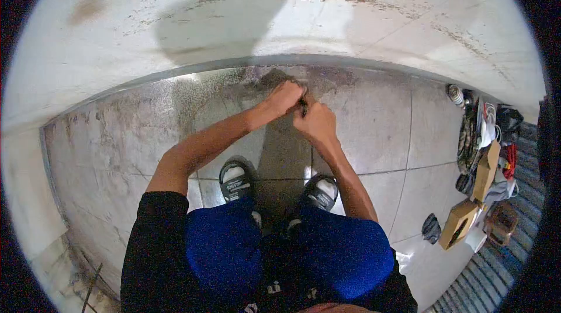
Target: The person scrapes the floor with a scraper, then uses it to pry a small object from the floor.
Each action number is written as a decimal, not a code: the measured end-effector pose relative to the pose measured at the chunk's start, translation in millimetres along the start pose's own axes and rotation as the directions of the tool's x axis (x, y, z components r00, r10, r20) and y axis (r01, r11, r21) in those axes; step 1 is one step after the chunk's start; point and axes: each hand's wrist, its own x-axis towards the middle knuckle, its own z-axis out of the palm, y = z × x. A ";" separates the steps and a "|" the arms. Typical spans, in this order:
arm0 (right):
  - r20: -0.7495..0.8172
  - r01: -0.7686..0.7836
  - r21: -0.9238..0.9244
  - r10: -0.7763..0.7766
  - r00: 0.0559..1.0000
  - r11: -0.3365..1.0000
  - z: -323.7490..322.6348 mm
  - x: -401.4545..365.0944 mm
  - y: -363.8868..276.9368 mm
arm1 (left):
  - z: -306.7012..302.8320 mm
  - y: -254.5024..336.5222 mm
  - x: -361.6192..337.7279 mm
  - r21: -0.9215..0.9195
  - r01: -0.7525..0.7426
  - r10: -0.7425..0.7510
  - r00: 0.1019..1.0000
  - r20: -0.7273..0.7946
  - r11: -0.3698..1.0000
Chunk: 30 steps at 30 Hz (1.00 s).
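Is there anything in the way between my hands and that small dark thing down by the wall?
Nothing visible stands between them. The left hand and right hand are both curled on the small dark thing, just above the floor tiles at the foot of the wall. What it is cannot be told.

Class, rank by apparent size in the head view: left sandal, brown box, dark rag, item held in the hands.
1. left sandal and brown box: look alike, unranked
2. dark rag
3. held item, mostly hidden by left hand and right hand
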 end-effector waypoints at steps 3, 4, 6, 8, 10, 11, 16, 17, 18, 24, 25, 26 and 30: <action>-0.056 0.013 -0.048 -0.015 0.998 0.999 -0.9 21.1 -2.9 | -0.6 -4.0 8.2 -0.157 0.056 -0.066 0.996 -0.059 0.986; -0.055 0.038 -0.029 -0.040 0.998 0.999 -3.2 25.4 -1.7 | -26.3 -5.0 12.6 -0.145 0.009 -0.014 0.999 -0.031 0.989; -0.061 0.094 0.014 -0.093 0.994 0.995 -7.6 32.7 0.7 | -40.0 -10.0 17.9 -0.135 -0.051 0.053 0.998 0.014 0.990; -0.032 0.050 -0.009 -0.051 0.998 0.999 -10.0 14.9 0.3 | -10.1 0.2 11.6 -0.042 -0.017 0.014 0.998 -0.055 0.999; -0.026 0.033 -0.009 -0.033 0.999 0.999 -4.8 7.7 2.4 | -1.6 4.0 2.4 -0.082 -0.044 0.040 0.998 -0.048 0.996; -0.048 0.044 0.000 -0.043 0.998 0.999 0.7 12.7 6.4 | -1.5 -2.4 8.7 -0.089 -0.011 0.006 0.998 -0.055 0.996; -0.057 0.026 -0.014 -0.027 0.998 1.000 -15.7 25.9 -6.0 | -21.2 2.9 17.0 -0.077 0.043 -0.043 0.999 -0.006 0.996; -0.051 0.030 -0.023 -0.031 0.998 0.999 -15.8 16.2 -4.7 | -17.8 1.1 16.4 -0.041 0.062 -0.060 0.997 0.056 0.997; -0.042 0.036 -0.027 -0.037 0.998 0.999 -11.8 5.9 -2.2 | -16.9 7.4 5.2 -0.040 -0.018 0.019 1.000 0.010 0.999; -0.057 0.049 -0.040 -0.051 0.997 0.998 -1.0 23.0 -0.2 | -14.9 -6.3 11.2 -0.117 0.019 -0.024 0.999 -0.039 0.993; -0.069 0.065 -0.041 -0.068 0.995 0.997 -3.2 28.1 -3.0 | -30.6 -7.0 14.2 -0.149 -0.013 0.007 0.999 -0.036 0.989; -0.066 0.075 -0.033 -0.077 0.995 0.997 -2.8 20.2 -3.0 | -41.5 0.8 8.2 -0.061 -0.050 0.045 0.995 -0.091 0.997; -0.055 0.037 -0.031 -0.038 0.998 0.999 3.5 0.7 2.2 | 4.8 5.9 -5.8 0.002 -0.033 0.033 0.999 -0.010 0.999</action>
